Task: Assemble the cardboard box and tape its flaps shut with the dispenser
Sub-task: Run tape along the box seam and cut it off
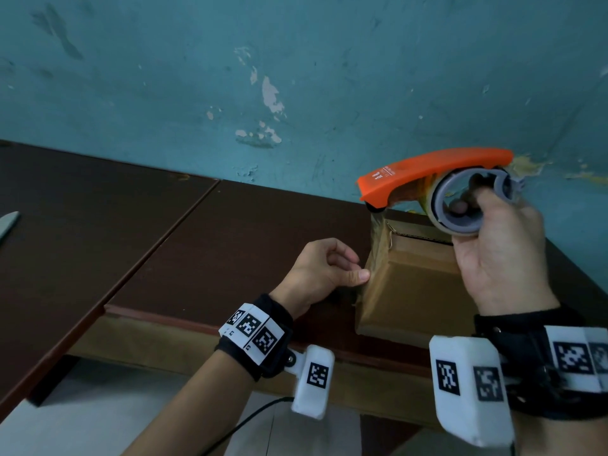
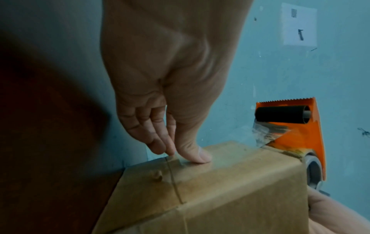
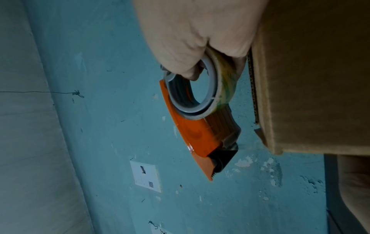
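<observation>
A brown cardboard box (image 1: 411, 284) stands on the dark table (image 1: 230, 241) against the teal wall. My right hand (image 1: 483, 209) grips an orange tape dispenser (image 1: 427, 172) by its grey roll, with fingers hooked through the core, above the box's far top edge. Clear tape (image 1: 376, 225) runs from the dispenser's roller down the box's left side. My left hand (image 1: 357, 268) presses its thumb on that tape, the other fingers loosely curled. The left wrist view shows the thumb (image 2: 200, 156) flat on the taped box (image 2: 230, 190), with the dispenser (image 2: 300, 134) behind. In the right wrist view the dispenser (image 3: 200, 134) is beside the box (image 3: 310, 79).
A grey blade-like object (image 1: 8, 222) lies at the table's far left edge. The wall (image 1: 296, 77) rises directly behind the box. The table's front edge runs just below my wrists, and a black cable (image 1: 250, 419) hangs under it.
</observation>
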A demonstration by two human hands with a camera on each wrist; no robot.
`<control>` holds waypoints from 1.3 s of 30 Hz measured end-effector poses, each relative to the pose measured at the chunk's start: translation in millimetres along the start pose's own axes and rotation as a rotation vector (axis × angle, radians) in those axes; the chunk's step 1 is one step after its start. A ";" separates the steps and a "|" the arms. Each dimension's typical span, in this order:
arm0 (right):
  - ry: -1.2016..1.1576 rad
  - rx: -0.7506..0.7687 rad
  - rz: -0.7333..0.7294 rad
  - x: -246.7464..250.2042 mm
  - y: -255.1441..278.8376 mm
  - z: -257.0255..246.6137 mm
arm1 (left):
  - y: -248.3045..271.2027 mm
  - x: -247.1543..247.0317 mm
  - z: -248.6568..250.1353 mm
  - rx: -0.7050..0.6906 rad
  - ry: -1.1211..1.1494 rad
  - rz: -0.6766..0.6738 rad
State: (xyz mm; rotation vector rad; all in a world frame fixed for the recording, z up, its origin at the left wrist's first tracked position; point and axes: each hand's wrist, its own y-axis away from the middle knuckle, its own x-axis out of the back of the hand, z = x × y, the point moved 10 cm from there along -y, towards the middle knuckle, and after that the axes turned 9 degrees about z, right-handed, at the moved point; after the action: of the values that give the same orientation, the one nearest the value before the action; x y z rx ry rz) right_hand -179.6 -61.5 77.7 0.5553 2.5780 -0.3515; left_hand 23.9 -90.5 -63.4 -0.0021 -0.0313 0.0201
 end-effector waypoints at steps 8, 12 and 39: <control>-0.004 0.009 0.013 1.9 -2.2 0.5 | 6.1 2.2 22.5 -0.146 -0.005 0.005; -0.002 0.011 0.019 1.3 -2.5 0.6 | 21.2 1.0 60.2 -0.340 0.375 0.033; 0.207 0.282 0.060 35.7 -25.8 -39.1 | 33.7 -61.5 67.2 -0.367 0.259 0.040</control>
State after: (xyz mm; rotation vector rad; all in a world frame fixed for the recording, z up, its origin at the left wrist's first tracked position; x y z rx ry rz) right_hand -235.3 -59.7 97.0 0.8051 2.7191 -0.6755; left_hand -40.3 -57.9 1.7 -0.3716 0.2242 0.0535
